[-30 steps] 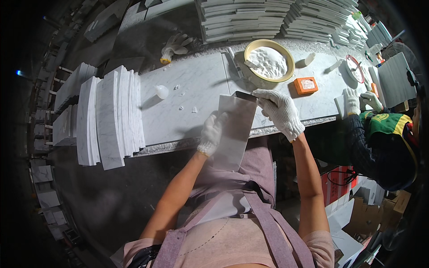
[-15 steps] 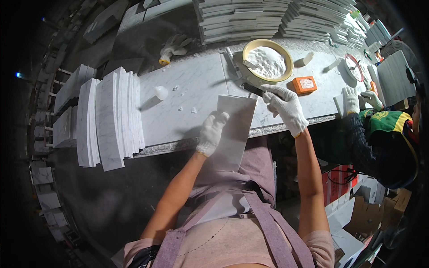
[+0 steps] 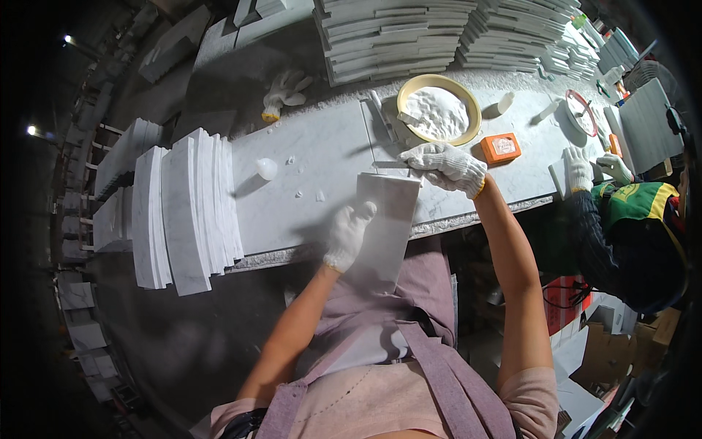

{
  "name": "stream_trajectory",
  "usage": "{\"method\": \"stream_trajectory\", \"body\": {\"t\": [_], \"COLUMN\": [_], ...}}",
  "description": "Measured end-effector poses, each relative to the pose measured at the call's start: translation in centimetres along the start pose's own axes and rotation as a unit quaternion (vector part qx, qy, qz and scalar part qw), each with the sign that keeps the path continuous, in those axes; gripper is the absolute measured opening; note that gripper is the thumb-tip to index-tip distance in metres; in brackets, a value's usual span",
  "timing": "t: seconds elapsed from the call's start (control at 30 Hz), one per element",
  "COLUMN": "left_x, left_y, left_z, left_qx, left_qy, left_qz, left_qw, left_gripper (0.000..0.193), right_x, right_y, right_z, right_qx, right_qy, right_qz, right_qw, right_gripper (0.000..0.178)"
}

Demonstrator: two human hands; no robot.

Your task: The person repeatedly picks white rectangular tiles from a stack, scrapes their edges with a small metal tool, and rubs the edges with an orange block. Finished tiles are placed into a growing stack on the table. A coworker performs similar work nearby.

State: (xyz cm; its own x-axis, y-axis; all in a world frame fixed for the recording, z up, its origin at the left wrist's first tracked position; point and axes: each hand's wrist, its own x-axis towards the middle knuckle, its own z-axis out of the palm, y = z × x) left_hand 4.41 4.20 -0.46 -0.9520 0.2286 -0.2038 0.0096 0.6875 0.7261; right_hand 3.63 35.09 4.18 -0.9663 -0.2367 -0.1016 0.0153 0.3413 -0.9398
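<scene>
My left hand [image 3: 349,235], in a white knitted glove, grips a grey-white marble tile [image 3: 387,234] by its left side. The thumb lies on the tile's face, and the other fingers are mostly hidden. The tile tilts up at the table's front edge, its lower end close to my apron. My gloved right hand [image 3: 447,170] is closed on a thin flat blade-like tool [image 3: 392,166]. That tool lies across the tile's top edge; the fingers hide most of it, so its exact kind is unclear.
A yellow bowl of white powder [image 3: 475,117] and an orange box [image 3: 502,148] stand beyond my right hand. Tile stacks [image 3: 194,212] flank the left; taller stacks [image 3: 391,36] rise behind. A spare glove [image 3: 284,94] lies back left. Another person's gloved hands [image 3: 580,170] work at right.
My right hand has moved down and left, turning flatter, bringing the tool from above the tile to its top edge. The left hand keeps its hold. The whole view has shifted slightly.
</scene>
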Motion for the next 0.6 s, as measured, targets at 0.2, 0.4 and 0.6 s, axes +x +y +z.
{"method": "stream_trajectory", "body": {"t": [0.2, 0.4, 0.6], "left_x": [0.6, 0.7, -0.1], "left_y": [-1.6, -1.9, -0.9], "left_z": [0.5, 1.0, 1.0], "left_qx": [-0.060, -0.073, -0.069], "left_qy": [-0.043, -0.031, 0.030], "left_qz": [-0.068, -0.075, -0.026], "left_qw": [0.995, 0.994, 0.997], "left_gripper": [0.079, 0.086, 0.072], "right_x": [1.4, 2.0, 3.4], "right_y": [0.0, 0.1, 1.5], "right_z": [0.0, 0.2, 1.4], "right_qx": [0.097, 0.091, 0.087], "right_qy": [-0.058, -0.082, -0.070], "right_qz": [0.059, 0.081, 0.060], "right_qw": [0.992, 0.989, 0.992], "right_gripper": [0.027, 0.030, 0.027]}}
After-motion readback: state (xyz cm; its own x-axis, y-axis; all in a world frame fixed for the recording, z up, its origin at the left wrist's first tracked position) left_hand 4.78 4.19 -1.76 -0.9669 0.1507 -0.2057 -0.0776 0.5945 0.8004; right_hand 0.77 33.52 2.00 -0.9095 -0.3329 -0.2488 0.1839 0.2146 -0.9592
